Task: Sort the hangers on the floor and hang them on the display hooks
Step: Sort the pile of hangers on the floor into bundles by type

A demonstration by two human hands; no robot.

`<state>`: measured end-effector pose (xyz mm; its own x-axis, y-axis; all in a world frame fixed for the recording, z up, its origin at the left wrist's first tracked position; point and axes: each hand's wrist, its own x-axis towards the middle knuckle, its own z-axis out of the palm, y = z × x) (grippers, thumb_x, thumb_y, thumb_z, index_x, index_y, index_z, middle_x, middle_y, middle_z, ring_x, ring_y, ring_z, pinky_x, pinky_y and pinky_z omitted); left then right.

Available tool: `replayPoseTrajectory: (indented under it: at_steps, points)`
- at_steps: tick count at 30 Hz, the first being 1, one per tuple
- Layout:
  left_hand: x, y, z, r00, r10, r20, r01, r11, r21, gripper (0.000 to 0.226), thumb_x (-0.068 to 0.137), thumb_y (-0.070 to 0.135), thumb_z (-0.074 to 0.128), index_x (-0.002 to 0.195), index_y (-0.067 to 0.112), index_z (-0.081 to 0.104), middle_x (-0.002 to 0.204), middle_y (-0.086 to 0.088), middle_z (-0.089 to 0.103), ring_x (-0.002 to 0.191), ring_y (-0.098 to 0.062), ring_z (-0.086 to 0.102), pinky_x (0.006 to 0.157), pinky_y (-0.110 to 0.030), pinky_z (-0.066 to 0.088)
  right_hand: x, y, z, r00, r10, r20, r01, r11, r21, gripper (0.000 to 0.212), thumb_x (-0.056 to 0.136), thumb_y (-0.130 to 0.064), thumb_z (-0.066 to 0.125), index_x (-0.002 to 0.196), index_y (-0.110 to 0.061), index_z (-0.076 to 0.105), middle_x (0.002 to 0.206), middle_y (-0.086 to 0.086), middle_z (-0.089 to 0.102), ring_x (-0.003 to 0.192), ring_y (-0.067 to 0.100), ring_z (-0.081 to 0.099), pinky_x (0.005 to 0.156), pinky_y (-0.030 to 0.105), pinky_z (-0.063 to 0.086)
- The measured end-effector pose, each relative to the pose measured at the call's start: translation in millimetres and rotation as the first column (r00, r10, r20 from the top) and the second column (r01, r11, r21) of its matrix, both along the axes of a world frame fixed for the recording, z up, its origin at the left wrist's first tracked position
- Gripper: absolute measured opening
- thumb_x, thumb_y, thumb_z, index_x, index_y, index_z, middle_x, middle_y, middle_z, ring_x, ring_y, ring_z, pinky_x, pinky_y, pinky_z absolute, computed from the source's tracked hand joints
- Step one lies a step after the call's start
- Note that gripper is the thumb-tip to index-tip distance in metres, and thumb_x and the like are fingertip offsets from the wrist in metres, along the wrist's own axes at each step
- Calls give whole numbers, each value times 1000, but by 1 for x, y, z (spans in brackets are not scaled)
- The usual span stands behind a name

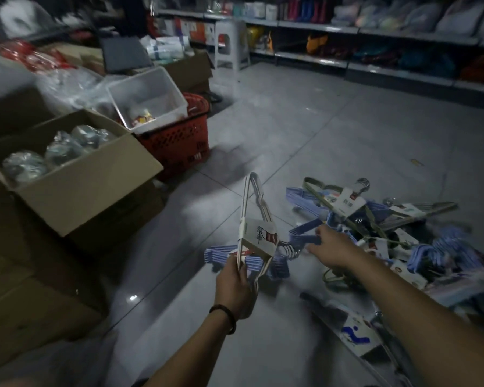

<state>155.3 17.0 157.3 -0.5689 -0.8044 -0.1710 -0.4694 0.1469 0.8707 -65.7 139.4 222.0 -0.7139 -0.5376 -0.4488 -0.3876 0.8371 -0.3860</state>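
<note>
head view: hanger bundle, label print unreadable

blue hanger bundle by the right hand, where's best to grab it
Take the blue hanger bundle by its bare corner, which sticks out of the pile toward the left. Probably come from above with the right hand: that end lies free, the rest runs under the pile. The left hand holds the white hanger bundle.
</note>
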Motion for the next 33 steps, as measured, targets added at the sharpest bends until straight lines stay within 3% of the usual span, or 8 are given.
replayPoseTrajectory:
  at_steps: [6,12,15,18,21,25,29,33]
  points:
    - [11,-15,18,985,106,-133,-85,984,155,18,107,30,48,96,22,60,86,-11,69,81,-37,69,72,-56,58,39,-4,-3,941,-192,279,242,958,-153,45,101,-52,49,129,-17,56,117,14,65,93,29,66,74,41,61]
    - [-3,-3,40,962,169,-214,-104,953,286,16,110,23,43,105,17,57,74,-9,59,56,-19,56,48,-33,49,47,-32,46,841,-208,499,504,635,-586,48,98,-65,48,127,-27,46,123,14,63,92,41,74,76,63,62]
    - [8,-6,25,974,130,-184,-88,971,223,17,110,24,44,104,23,61,88,-12,69,71,-24,68,67,-44,62,38,-46,41,869,-246,430,465,703,-538,65,88,-76,51,129,-26,45,103,16,69,77,39,74,66,49,63]
    - [35,-15,15,970,208,-128,-182,965,186,22,110,23,44,103,22,64,88,-8,70,68,-17,66,61,-38,58,35,-71,31,859,-227,459,460,737,-495,48,102,-49,56,100,-2,63,73,15,69,51,24,57,51,29,43]
    - [67,-30,3,959,279,-54,-267,951,158,21,110,32,42,99,35,60,90,0,72,71,-18,71,66,-40,64,55,-103,8,947,-88,310,226,868,-443,38,105,-38,52,98,-3,65,70,11,71,49,21,58,49,30,44]
    - [107,-56,-18,954,285,91,-296,943,154,18,109,39,42,118,33,57,101,8,70,87,-15,71,82,-45,63,103,-154,-2,927,-34,373,229,839,-493,31,105,-27,54,96,1,63,76,19,73,56,27,69,55,34,55]
    - [124,-79,-36,949,314,15,-300,891,342,65,96,73,45,145,31,37,123,10,62,108,-16,66,93,-42,58,171,-206,-11,749,-34,662,428,787,-444,19,99,6,55,92,23,56,77,35,66,59,34,70,52,31,60]
    - [112,-75,-60,984,134,121,-176,858,482,100,75,65,71,155,21,29,142,-2,55,122,-24,63,97,-37,56,240,-247,-58,736,-83,672,463,786,-410,13,100,0,62,104,13,63,82,23,73,65,29,76,61,34,65]
